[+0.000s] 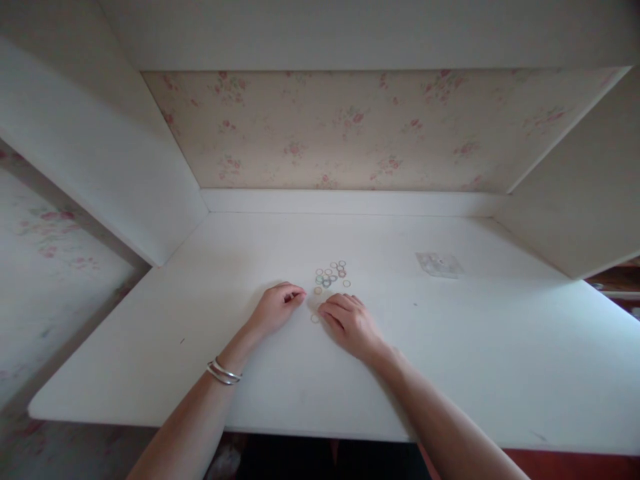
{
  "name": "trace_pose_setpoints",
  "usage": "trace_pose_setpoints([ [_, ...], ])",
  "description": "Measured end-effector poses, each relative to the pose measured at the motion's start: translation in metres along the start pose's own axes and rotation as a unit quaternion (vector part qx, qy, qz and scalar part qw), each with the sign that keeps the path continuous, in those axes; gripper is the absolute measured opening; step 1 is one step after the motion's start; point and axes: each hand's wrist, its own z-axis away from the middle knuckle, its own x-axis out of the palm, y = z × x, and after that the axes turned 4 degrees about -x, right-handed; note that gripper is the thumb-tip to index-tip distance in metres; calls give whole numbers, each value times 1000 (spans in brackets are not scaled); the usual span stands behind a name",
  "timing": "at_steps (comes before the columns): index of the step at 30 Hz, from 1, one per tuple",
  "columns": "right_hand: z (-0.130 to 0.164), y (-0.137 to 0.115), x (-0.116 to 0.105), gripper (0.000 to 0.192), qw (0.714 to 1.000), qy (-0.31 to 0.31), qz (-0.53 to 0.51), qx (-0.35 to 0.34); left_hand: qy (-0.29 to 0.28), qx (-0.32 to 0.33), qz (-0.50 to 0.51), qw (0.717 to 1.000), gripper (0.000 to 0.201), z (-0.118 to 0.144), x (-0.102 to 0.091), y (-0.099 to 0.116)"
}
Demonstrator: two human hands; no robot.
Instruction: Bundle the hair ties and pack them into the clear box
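Note:
Several small coloured rings [331, 274] lie in a loose cluster on the white desk [475, 360], just beyond my fingertips. My left hand [277, 308] rests on the desk to the left of the cluster, fingers curled in; whether it pinches anything I cannot tell. My right hand [349, 323] lies flat on the desk below the cluster, its fingertips touching a single pale ring [315, 319]. A silver bracelet [223, 371] sits on my left wrist.
A small clear plastic bag [439, 264] lies on the desk to the right of the rings. White side panels [100, 180] flank the desk, with floral wallpaper [350, 133] behind. The desk's front edge runs close to my body.

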Motion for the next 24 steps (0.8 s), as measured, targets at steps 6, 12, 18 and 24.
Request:
trace_pose_setpoints([
  [6,1,0,5,21,999,-36,8,-26,2,-1,0,1000,23,0,2,0],
  [12,1,-2,4,21,997,-63,15,-30,-6,-5,-8,1000,22,-1,4,-2],
  [18,0,-5,3,21,998,-59,18,-32,-8,-3,-16,1000,22,-1,6,-3],
  [24,0,-4,4,21,997,-68,27,-34,-11,-3,-13,1000,23,0,6,-4],
])
